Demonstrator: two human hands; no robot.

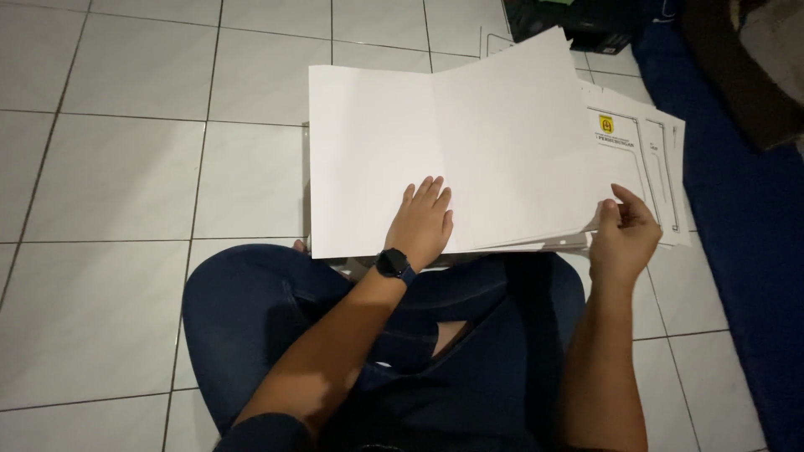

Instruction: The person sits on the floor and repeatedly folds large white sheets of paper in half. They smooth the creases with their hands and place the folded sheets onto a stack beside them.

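Observation:
A large white sheet of paper (368,151) lies on the tiled floor in front of my crossed legs, with its right half (519,142) lifted and folding over. My left hand (421,222), with a black watch on the wrist, presses flat on the sheet near the fold line at its near edge. My right hand (624,234) pinches the lower right edge of the raised sheets. Under them lies a stack of printed sheets (662,159) with a small yellow emblem.
White floor tiles (126,167) spread to the left. A dark blue mat (737,234) runs along the right side. A dark box (578,21) stands at the top, beyond the papers. My legs in dark blue jeans (251,310) fill the bottom.

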